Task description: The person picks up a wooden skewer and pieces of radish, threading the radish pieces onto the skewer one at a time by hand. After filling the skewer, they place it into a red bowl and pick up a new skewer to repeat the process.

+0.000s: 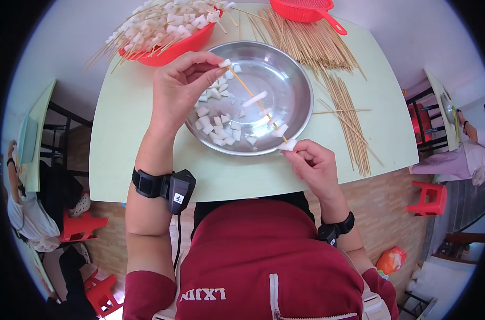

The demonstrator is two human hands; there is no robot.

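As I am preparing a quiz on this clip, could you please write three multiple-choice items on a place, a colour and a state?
1. Where do the bare skewers lie?
A) on the table, right of the bowl
B) inside the bowl
C) on the floor
2. What colour is the basket of loaded skewers?
A) blue
B) red
C) black
3. How is the skewer over the bowl held?
A) lying loose
B) by one hand
C) left hand at one end, right hand pressing a white piece at the other
Answers: 1 A, they lie on the tabletop; 2 B, its rim is red; 3 C, a hand at each end.
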